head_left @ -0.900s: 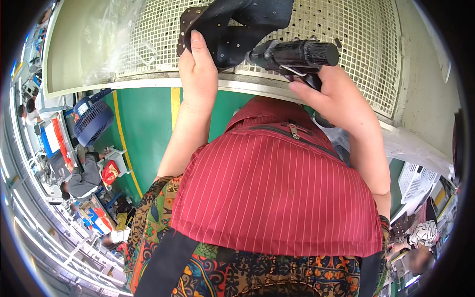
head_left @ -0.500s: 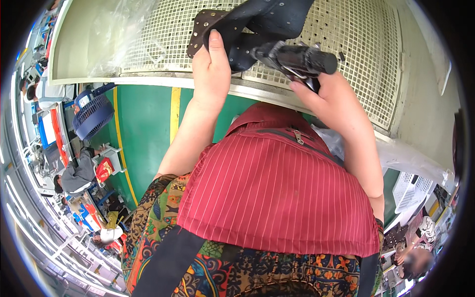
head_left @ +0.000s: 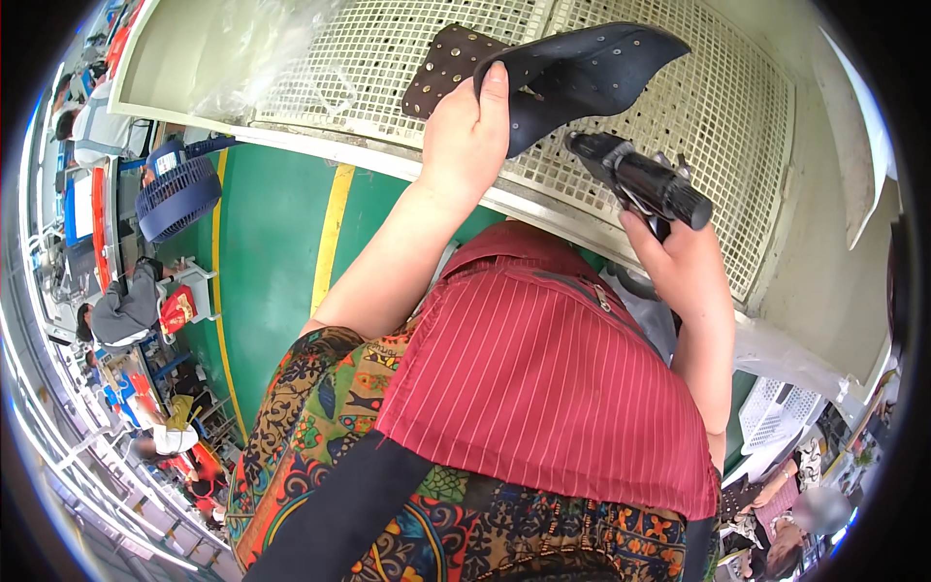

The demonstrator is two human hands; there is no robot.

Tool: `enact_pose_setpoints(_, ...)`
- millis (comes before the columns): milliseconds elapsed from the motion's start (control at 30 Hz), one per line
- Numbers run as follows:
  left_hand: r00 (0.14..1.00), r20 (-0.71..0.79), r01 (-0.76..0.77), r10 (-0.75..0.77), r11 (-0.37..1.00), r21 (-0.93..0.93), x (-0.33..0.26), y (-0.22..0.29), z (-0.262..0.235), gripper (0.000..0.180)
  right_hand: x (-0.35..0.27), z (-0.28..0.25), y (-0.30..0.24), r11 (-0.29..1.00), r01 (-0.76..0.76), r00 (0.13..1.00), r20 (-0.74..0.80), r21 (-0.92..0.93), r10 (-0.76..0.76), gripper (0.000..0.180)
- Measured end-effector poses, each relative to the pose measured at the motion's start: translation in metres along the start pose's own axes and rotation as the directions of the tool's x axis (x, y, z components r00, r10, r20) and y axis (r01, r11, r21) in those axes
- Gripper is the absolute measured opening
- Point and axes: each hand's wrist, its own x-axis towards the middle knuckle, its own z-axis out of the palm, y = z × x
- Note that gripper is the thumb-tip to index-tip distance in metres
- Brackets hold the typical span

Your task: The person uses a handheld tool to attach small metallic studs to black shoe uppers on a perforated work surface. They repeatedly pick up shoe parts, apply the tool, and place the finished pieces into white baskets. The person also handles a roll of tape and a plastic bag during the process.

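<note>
The black cylindrical tool (head_left: 648, 178), clamped in the right hand (head_left: 690, 267), has been drawn clear of the dark studded leathery sheet (head_left: 592, 80). Likely pliant, the sheet is edge-pinched by the left hand (head_left: 465, 138).

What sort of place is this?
Probably a factory or workshop. The green floor has yellow lines, other people show in the background on both sides, and the right hand holds a black tool over a grid-topped work surface.

Black tool (head_left: 652, 182) turned, drawn back from studded sheet (head_left: 601, 78)
</note>
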Motion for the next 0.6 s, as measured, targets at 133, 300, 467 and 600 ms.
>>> enact_pose_setpoints(133,0.999,-0.002,-0.035,0.035,0.999,0.041,0.005,-0.005,-0.001,0.056,-0.011,-0.013,0.002,0.993,-0.112,0.993,-0.027,-0.045,0.111,0.029)
enact_pose_setpoints(300,0.996,0.001,-0.088,0.088,0.995,0.053,0.011,-0.005,0.0,0.058,-0.028,-0.025,0.006,0.984,-0.173,0.981,-0.087,0.027,0.175,0.031)
enact_pose_setpoints(467,0.996,0.025,-0.082,0.08,0.993,0.084,0.017,-0.001,0.0,0.055,-0.037,-0.029,0.019,0.968,-0.218,0.969,-0.09,0.125,0.23,0.029)
enact_pose_setpoints(600,0.998,0.045,-0.039,0.041,0.999,-0.038,0.024,0.011,-0.001,0.043,-0.041,-0.018,0.067,0.875,-0.375,0.908,-0.07,0.306,0.414,0.031)
